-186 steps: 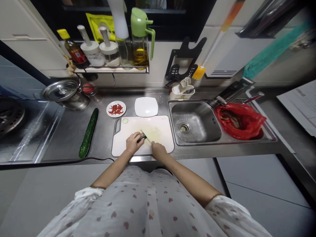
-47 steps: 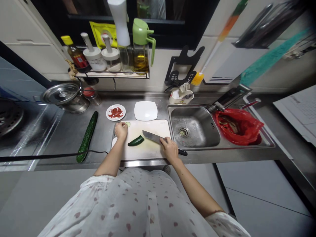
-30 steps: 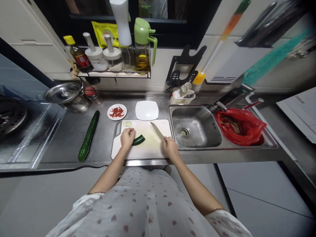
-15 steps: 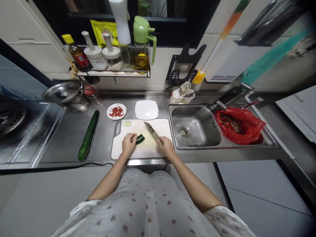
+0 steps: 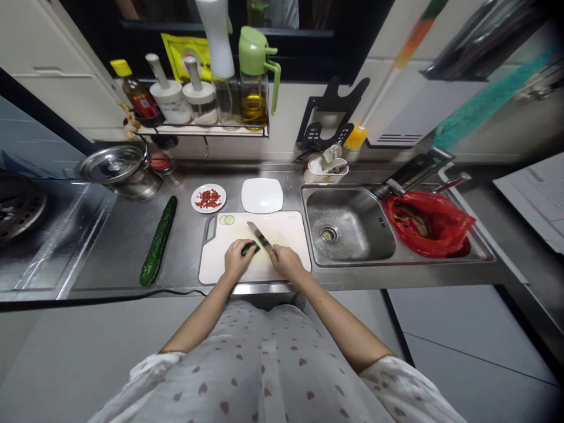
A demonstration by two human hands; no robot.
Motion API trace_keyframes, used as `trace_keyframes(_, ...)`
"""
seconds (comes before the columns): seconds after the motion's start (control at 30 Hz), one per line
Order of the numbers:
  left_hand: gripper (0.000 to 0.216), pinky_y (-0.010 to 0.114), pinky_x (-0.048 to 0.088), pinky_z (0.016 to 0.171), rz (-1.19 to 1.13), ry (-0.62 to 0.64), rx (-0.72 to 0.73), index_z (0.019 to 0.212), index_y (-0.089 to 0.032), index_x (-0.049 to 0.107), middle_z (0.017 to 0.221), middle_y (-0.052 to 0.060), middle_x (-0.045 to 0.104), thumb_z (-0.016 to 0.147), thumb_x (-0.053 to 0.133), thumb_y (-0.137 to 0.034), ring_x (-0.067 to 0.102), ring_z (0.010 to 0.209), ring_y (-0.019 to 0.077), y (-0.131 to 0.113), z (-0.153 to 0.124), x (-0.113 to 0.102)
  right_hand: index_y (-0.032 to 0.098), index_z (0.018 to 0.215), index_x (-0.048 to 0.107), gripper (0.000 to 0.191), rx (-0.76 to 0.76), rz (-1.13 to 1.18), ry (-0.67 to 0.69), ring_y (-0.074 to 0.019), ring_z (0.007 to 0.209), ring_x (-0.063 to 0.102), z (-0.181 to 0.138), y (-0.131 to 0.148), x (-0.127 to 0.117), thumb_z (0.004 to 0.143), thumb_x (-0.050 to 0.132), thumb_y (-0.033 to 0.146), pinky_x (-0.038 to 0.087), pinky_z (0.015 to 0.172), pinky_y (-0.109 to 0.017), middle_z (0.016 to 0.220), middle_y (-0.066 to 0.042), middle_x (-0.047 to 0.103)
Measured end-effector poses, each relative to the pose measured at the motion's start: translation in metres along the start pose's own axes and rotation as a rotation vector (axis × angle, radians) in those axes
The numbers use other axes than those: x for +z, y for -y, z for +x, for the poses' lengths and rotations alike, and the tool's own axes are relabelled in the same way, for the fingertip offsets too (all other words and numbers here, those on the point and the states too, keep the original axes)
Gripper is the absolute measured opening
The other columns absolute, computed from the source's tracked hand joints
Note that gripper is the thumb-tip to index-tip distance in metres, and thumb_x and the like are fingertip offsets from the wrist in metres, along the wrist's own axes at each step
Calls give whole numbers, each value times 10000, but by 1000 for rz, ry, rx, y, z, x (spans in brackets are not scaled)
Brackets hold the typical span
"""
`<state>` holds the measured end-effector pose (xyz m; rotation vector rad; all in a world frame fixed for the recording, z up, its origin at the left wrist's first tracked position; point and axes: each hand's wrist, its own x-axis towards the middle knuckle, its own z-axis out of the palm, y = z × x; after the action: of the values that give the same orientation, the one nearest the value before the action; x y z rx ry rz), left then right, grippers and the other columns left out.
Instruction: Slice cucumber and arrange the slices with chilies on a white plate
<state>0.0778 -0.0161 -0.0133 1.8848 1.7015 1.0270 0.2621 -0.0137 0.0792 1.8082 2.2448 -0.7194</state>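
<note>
My left hand (image 5: pixel 238 257) is closed over a short dark green piece of cucumber (image 5: pixel 247 247) on the white cutting board (image 5: pixel 215 267). My right hand (image 5: pixel 286 260) grips a knife (image 5: pixel 259 236) by its handle. The blade points up and to the left, just right of the cucumber piece; whether it touches is unclear. Thin pale cucumber slices (image 5: pixel 227 220) lie at the board's upper left. Off to the left, a long whole cucumber (image 5: pixel 158 242) rests on the steel counter.
Behind the board stand a plate of chopped red pieces (image 5: pixel 208 198) and a white square plate (image 5: pixel 262 195). At right is a steel sink (image 5: pixel 352 229) with a red plastic bag (image 5: pixel 434 226). A lidded pot (image 5: pixel 117 170) and a bottle rack (image 5: pixel 202 130) are farther back.
My left hand has moved slightly right, its fingers now covering more of the cucumber piece. My right hand has brought the knife left, closer to that piece.
</note>
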Motion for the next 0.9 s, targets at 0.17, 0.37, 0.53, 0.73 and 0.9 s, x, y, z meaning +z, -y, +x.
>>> trace_keyframes(0.17, 192, 288, 485, 786, 60, -30, 49, 1002, -249, 693, 970, 37, 687, 875, 607, -364, 635, 889, 167, 0, -7, 3, 167, 1129, 541, 280, -6, -39, 12, -224, 966, 646, -6, 6, -4, 990, 315, 256, 413, 761, -283, 1047, -120, 686)
trace_keyframes(0.37, 197, 284, 473, 775, 148, -70, 143, 1005, -256, 710, 938, 42, 678, 886, 596, -365, 624, 867, 166, 4, -11, 9, 162, 1151, 515, 293, 9, -61, 61, -235, 977, 648, -13, 13, -7, 998, 281, 250, 427, 785, -299, 1031, -140, 684)
trace_keyframes(0.53, 204, 282, 468, 772, 174, -96, 198, 1024, -257, 711, 928, 46, 672, 890, 591, -352, 612, 856, 163, 8, -13, 12, 160, 1150, 504, 295, 0, -54, 52, -236, 958, 655, -15, 13, -4, 1002, 267, 254, 436, 772, -297, 1017, -142, 686)
trace_keyframes(0.73, 203, 290, 468, 773, 186, -91, 200, 1016, -258, 710, 945, 50, 672, 894, 578, -353, 607, 861, 169, 10, -14, 13, 163, 1123, 503, 265, -19, -54, 26, -229, 943, 658, -15, 13, 1, 997, 280, 232, 443, 764, -289, 993, -138, 686)
trace_keyframes(0.9, 223, 313, 472, 796, 197, -44, 159, 1027, -269, 709, 983, 62, 675, 900, 557, -371, 607, 892, 186, 9, -14, 13, 152, 1173, 477, 267, -23, -61, 46, -239, 937, 661, -14, 14, 1, 984, 302, 223, 453, 748, -291, 978, -150, 682)
